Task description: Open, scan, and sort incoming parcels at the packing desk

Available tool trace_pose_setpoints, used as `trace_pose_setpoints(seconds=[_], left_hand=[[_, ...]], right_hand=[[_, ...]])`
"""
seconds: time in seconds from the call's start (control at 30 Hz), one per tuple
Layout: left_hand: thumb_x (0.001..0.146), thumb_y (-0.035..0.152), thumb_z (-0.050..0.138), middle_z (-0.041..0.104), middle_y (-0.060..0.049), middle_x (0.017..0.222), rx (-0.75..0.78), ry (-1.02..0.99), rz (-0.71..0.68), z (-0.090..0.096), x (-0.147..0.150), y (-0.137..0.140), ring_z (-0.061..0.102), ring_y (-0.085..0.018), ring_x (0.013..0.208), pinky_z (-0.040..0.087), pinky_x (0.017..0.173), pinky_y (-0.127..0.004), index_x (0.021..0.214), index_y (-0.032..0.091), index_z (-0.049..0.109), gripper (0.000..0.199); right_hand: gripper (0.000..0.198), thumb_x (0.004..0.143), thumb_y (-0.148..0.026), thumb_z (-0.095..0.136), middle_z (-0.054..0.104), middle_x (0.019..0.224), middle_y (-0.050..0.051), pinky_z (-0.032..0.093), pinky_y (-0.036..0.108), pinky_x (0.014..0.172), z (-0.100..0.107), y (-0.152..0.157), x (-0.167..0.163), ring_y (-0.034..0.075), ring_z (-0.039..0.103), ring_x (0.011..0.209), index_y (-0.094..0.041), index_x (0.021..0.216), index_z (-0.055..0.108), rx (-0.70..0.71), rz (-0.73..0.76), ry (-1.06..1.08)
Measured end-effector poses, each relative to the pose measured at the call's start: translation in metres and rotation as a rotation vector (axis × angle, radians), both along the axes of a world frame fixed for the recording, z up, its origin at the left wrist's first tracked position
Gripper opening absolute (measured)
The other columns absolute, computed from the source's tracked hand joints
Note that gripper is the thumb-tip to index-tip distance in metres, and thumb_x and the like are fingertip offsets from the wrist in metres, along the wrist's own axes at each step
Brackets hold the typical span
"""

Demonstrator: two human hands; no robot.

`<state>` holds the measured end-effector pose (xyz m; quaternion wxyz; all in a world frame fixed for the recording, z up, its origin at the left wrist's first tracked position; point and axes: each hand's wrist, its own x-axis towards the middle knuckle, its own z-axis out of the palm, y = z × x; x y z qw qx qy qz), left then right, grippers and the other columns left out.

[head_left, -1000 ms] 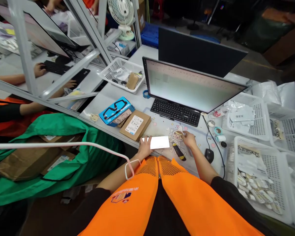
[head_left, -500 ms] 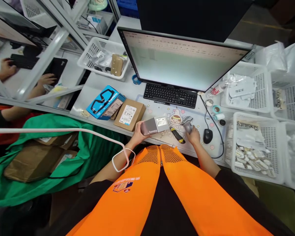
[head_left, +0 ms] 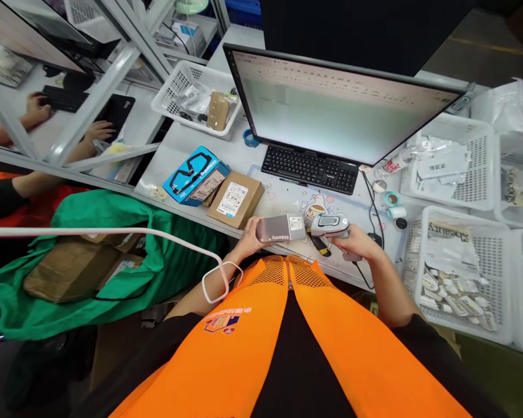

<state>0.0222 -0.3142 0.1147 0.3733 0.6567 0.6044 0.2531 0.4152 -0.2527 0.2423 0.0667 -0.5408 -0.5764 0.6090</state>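
A smooth, satiny grey carton (head_left: 273, 230) carries a white paper label (head_left: 296, 223), while the scanner (head_left: 330, 223) shows sleek, hard plastic. The blue box (head_left: 189, 175) has a smooth printed face; the brown parcel (head_left: 250, 198) is matt cardboard. Perforated plastic makes up the white basket (head_left: 499, 261), wrinkled cloth the green sack (head_left: 174, 255), and orange fabric with open mesh (head_left: 265, 273) the vest (head_left: 226, 360).

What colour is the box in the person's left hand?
The box is grey, with a white label; it shows in the head view.

White table (head_left: 178, 139) with mat (head_left: 353, 206), basket (head_left: 171, 93), blue tape (head_left: 251, 143)
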Motion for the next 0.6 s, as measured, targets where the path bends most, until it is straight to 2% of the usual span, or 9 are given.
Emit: trace_pose_setpoints(seconds=[0.1,0.17,0.23,0.33,0.4,0.5,0.6], left_hand=[[0.068,0.04,0.101,0.045,-0.016,0.153,-0.012,0.007,-0.027,0.001,0.005,0.003,0.049,-0.035,0.146,0.038,0.128,-0.047,0.15,0.023,0.045,0.101],[0.067,0.041,0.101,0.046,-0.015,0.153,-0.006,0.006,-0.028,0.006,0.007,0.003,0.049,-0.035,0.146,0.038,0.129,-0.048,0.151,0.023,0.046,0.103],[0.064,0.043,0.102,0.048,-0.015,0.153,-0.016,0.001,-0.014,0.015,0.007,-0.001,0.05,-0.036,0.146,0.039,0.128,-0.048,0.152,0.023,0.047,0.105],[0.06,0.047,0.104,0.05,-0.015,0.153,-0.061,-0.027,0.014,0.037,-0.008,-0.015,0.051,-0.036,0.146,0.038,0.129,-0.049,0.153,0.024,0.049,0.111],[0.058,0.052,0.104,0.051,-0.015,0.153,-0.074,-0.052,0.081,0.055,-0.028,-0.031,0.052,-0.036,0.146,0.039,0.128,-0.049,0.154,0.024,0.05,0.113],[0.059,0.059,0.102,0.053,-0.015,0.153,-0.039,-0.056,0.302,0.085,-0.069,-0.067,0.055,-0.036,0.144,0.042,0.126,-0.05,0.152,0.024,0.052,0.111],[0.062,0.067,0.097,0.055,-0.017,0.152,0.021,0.044,0.615,0.111,-0.126,-0.1,0.054,-0.04,0.144,0.042,0.125,-0.058,0.149,0.024,0.054,0.106]], right_hand=[[0.034,0.079,-0.043,0.074,0.054,0.057,-0.003,0.039,0.024,0.049,0.021,0.004,-0.005,0.012,0.047,0.051,-0.015,0.099,0.076,0.025,0.037,-0.04],[0.033,0.078,-0.046,0.074,0.053,0.056,-0.003,0.039,0.025,0.05,0.021,0.005,-0.007,0.012,0.047,0.051,-0.016,0.091,0.073,0.063,0.026,-0.075],[0.036,0.078,-0.054,0.072,0.054,0.055,-0.002,0.042,0.027,0.053,0.01,0.003,-0.004,0.014,0.048,0.052,-0.018,0.08,0.068,0.107,0.0,-0.121],[0.048,0.08,-0.068,0.065,0.057,0.053,0.002,0.048,0.033,0.057,-0.022,0.004,0.007,0.019,0.054,0.054,-0.022,0.066,0.058,0.139,-0.07,-0.266],[0.05,0.077,-0.072,0.063,0.064,0.059,0.005,0.05,0.036,0.061,-0.051,0.008,0.016,0.024,0.061,0.058,-0.022,0.073,0.061,0.137,-0.143,-0.385],[0.059,0.076,-0.076,0.054,0.072,0.071,0.011,0.054,0.043,0.072,-0.092,0.013,0.022,0.033,0.07,0.074,-0.02,0.092,0.067,0.207,-0.152,-0.568],[0.069,0.08,-0.072,0.049,0.078,0.094,0.021,0.056,0.048,0.084,-0.121,0.007,0.019,0.042,0.074,0.095,-0.015,0.114,0.07,0.27,-0.162,-0.736]])
